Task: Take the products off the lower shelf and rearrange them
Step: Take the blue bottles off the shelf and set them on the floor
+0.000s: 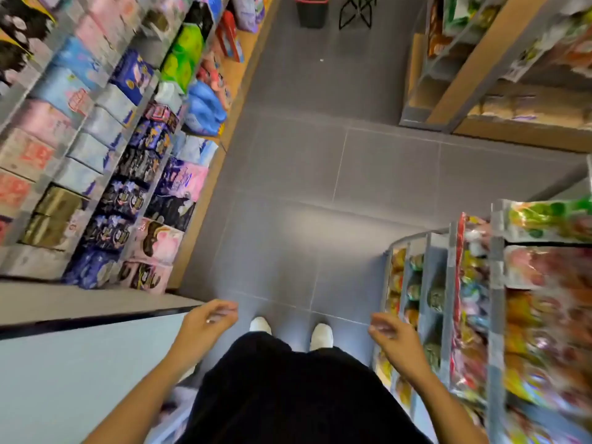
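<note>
I stand in a shop aisle and look straight down. My left hand hangs in front of me with loosely curled fingers and holds nothing. My right hand is out to the right, also loosely curled and empty, close to the grey wire rack of snack packets. On the left, shelves carry rows of boxed and bagged products; the lowest row holds pink and dark packs and blue bags. The picture is blurred by motion.
Grey floor tiles run down the aisle between the shelves. A white counter or cabinet top is at my lower left. A black bin and a folding stool stand far ahead. Another shelf unit is at upper right.
</note>
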`<state>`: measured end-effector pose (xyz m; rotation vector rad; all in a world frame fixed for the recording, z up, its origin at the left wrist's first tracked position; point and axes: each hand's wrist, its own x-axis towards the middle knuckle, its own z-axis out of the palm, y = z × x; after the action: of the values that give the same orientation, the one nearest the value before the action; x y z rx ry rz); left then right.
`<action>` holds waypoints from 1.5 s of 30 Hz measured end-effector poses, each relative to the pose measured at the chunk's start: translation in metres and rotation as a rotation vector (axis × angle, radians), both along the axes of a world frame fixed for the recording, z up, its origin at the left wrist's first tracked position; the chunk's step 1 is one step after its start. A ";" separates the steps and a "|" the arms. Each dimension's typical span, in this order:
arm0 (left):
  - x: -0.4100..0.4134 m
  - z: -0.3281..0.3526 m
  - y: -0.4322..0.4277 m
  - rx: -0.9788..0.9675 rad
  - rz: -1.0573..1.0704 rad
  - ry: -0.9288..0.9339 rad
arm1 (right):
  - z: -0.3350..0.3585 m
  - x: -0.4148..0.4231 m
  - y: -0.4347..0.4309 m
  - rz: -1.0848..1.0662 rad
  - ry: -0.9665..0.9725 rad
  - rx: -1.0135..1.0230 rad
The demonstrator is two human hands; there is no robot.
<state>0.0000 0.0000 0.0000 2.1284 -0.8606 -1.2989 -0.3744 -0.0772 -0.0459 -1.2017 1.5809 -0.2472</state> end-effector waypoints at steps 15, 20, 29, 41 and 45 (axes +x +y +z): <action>0.069 -0.035 -0.094 0.066 0.201 -0.001 | 0.011 0.081 -0.193 0.391 0.205 -0.091; 0.114 -0.038 -0.174 0.104 0.160 0.074 | 0.022 0.119 -0.268 0.378 0.248 -0.079; 0.156 -0.025 -0.388 0.044 -0.086 0.057 | 0.026 0.127 -0.374 0.163 0.287 0.022; 0.121 -0.027 -0.650 0.052 -0.237 -0.063 | 0.009 0.084 -0.628 0.065 0.170 0.035; 0.124 -0.023 -0.709 0.082 -0.179 -0.079 | 0.015 0.093 -0.727 0.125 0.149 0.013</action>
<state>0.1243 -0.7093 -0.0230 2.2212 -1.0687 -1.3659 -0.2818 -0.8040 -0.0313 -1.3289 1.6245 -0.0670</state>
